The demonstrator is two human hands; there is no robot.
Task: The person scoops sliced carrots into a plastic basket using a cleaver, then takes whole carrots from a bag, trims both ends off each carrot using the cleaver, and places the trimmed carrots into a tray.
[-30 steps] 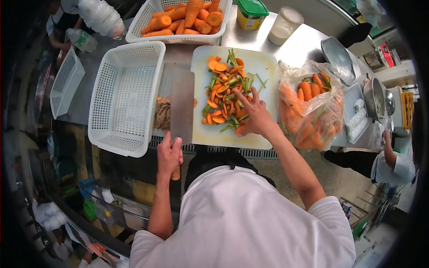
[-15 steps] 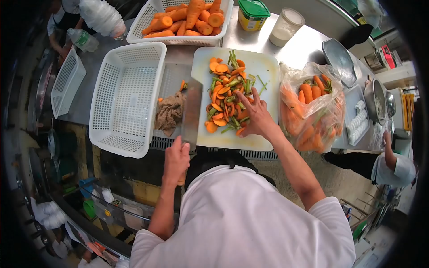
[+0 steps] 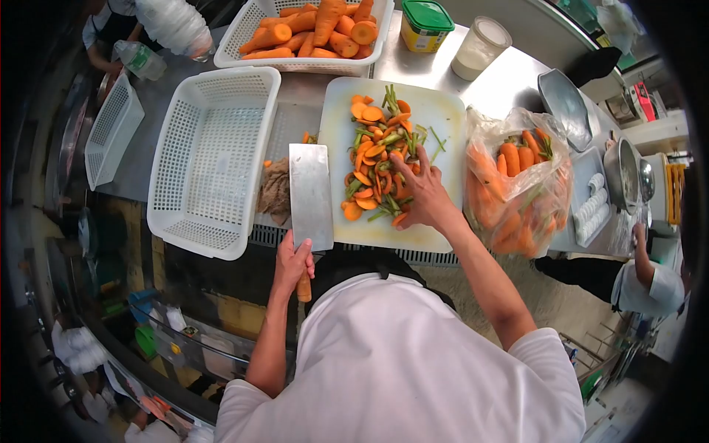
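Note:
My left hand point(image 3: 294, 260) is closed round the wooden handle of a cleaver point(image 3: 312, 193). The broad blade points away from me, its flat face showing, along the left edge of the white cutting board point(image 3: 443, 125). On the board lies a long heap of carrot trimmings point(image 3: 367, 155), orange slices mixed with green stem ends. My right hand point(image 3: 425, 190) rests over the lower right side of this heap with its fingers spread, touching the pieces. A brown cloth point(image 3: 275, 193) lies left of the blade, partly hidden by it.
Left of the board stands an empty white basket point(image 3: 203, 173); another basket point(image 3: 295, 65) behind holds peeled carrots point(image 3: 325, 29). A plastic bag of carrots point(image 3: 517, 184) sits to the right. A green-lidded tub point(image 3: 426, 26) and a clear container point(image 3: 480, 48) stand behind. A person point(image 3: 646, 273) works at far right.
The cleaver in my left hand has turned, so its flat blade face now shows where it was seen nearly edge-on. My right hand stays spread over the trimmings. The view has shifted slightly.

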